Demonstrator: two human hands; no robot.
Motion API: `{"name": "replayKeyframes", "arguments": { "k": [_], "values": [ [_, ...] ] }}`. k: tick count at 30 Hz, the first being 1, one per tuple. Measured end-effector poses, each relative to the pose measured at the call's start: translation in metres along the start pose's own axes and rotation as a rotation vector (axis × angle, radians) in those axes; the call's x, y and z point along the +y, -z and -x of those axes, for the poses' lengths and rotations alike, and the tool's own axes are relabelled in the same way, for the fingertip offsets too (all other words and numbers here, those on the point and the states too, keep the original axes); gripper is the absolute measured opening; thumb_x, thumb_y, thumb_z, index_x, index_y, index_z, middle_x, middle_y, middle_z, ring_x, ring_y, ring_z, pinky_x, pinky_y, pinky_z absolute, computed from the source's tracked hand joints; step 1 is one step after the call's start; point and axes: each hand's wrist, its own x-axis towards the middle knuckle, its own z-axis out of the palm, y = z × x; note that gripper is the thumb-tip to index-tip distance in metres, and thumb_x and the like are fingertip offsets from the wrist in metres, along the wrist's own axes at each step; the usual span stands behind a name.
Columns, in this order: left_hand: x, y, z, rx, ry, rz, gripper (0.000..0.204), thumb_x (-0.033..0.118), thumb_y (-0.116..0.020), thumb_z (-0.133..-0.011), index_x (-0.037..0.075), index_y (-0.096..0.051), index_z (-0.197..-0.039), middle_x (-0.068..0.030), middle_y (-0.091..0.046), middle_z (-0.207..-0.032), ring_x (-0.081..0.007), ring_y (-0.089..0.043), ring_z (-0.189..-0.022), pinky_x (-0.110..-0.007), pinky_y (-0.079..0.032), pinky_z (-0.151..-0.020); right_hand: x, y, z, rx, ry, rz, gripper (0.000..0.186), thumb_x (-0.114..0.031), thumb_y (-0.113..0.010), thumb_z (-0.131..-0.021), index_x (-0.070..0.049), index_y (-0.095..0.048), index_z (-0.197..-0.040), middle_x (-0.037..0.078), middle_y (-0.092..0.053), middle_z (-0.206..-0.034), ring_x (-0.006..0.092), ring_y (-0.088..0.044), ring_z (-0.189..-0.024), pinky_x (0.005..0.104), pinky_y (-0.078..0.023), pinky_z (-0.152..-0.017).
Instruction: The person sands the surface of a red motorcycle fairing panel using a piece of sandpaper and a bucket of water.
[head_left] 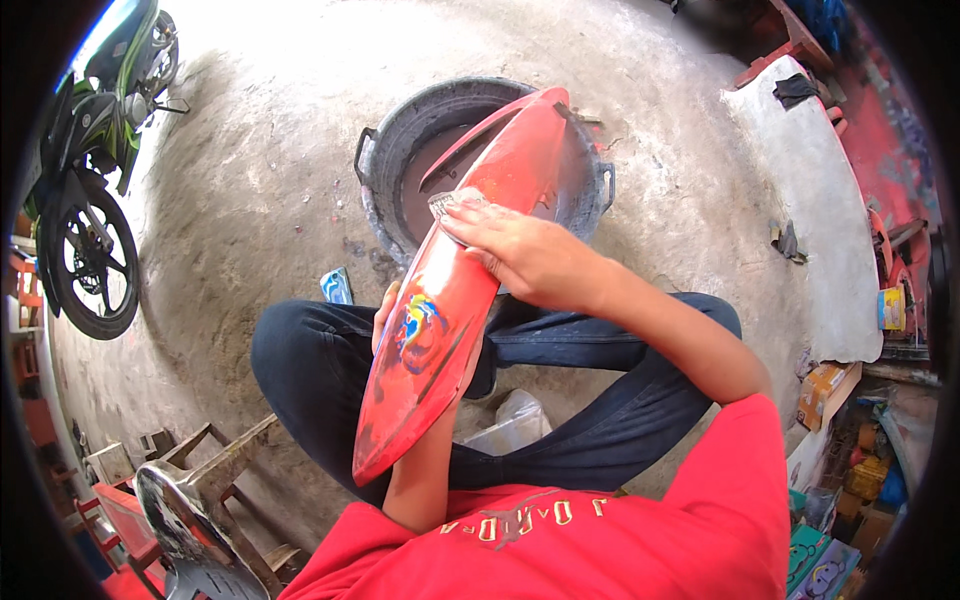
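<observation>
A long red motorcycle body panel (415,375), wet-looking, lies slanted across my lap with its far end over a black tub (385,215). A colourful swirl graphic and darker scuffs mark its near half. My left hand (384,316) grips the panel from below; its fingers curl round the left edge and the rest is hidden underneath. My right hand (525,250) presses a small greyish piece of sandpaper (441,205) onto the panel's upper surface, fingers closed over it. Murky brownish liquid shows inside the tub.
A small blue packet (337,286) lies on the concrete floor by my left knee. At far left stands a green-black motorcycle (100,220). A worn wooden frame (215,470) is at lower left. A pale slab (810,200) and a cardboard box (822,392) are on the right.
</observation>
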Motion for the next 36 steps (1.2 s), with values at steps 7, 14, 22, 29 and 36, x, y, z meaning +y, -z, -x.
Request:
{"name": "replayKeyframes", "arguments": {
  "k": [7,14,22,29,36],
  "values": [
    [0.001,0.011,-0.001,-0.019,-0.047,-0.049,0.053,0.040,-0.058,-0.102,0.004,-0.056,-0.141,-0.0176,-0.063,-0.142,-0.0314,-0.061,-0.130,-0.051,-0.046,-0.115,0.014,-0.010,-0.006,0.000,0.187,0.063,0.043,-0.011,-0.046,-0.107,0.003,-0.050,-0.148,0.025,-0.057,-0.147,0.0350,-0.056,-0.138,0.0436,-0.041,-0.118],
    [-0.005,0.010,-0.003,-0.206,-0.054,-0.164,0.064,0.032,-0.070,-0.099,0.005,-0.039,-0.147,-0.0159,-0.054,-0.149,-0.0272,-0.051,-0.140,-0.044,-0.042,-0.119,0.033,0.005,-0.014,0.029,-0.144,-0.085,0.040,-0.015,-0.056,-0.102,0.001,-0.061,-0.139,0.023,-0.066,-0.136,0.0357,-0.065,-0.125,0.0434,-0.054,-0.105],
    [-0.002,0.012,0.000,-0.038,-0.052,-0.081,0.061,0.033,-0.069,-0.098,0.005,-0.043,-0.145,-0.0162,-0.056,-0.147,-0.0284,-0.055,-0.136,-0.046,-0.044,-0.117,0.016,0.037,-0.015,0.324,-0.178,-0.078,0.028,-0.016,-0.059,-0.105,-0.004,-0.071,-0.127,0.022,-0.073,-0.119,0.0372,-0.074,-0.100,0.0417,-0.060,-0.086],
    [-0.003,0.013,0.000,-0.042,-0.032,-0.067,0.058,0.034,-0.068,-0.097,0.006,-0.047,-0.144,-0.0165,-0.058,-0.145,-0.0293,-0.058,-0.133,-0.048,-0.045,-0.116,0.049,0.000,-0.012,0.212,-0.084,0.012,0.033,-0.015,-0.057,-0.103,-0.002,-0.069,-0.130,0.020,-0.069,-0.132,0.0359,-0.068,-0.119,0.0431,-0.053,-0.104],
    [-0.003,0.015,0.004,-0.057,-0.040,-0.015,0.056,0.034,-0.067,-0.096,0.007,-0.050,-0.142,-0.0168,-0.060,-0.143,-0.0303,-0.060,-0.130,-0.049,-0.047,-0.114,0.003,-0.011,-0.008,0.079,0.041,0.161,0.042,-0.018,-0.054,-0.105,-0.001,-0.058,-0.143,0.020,-0.064,-0.141,0.0370,-0.061,-0.131,0.0422,-0.048,-0.112]
  ]
}}
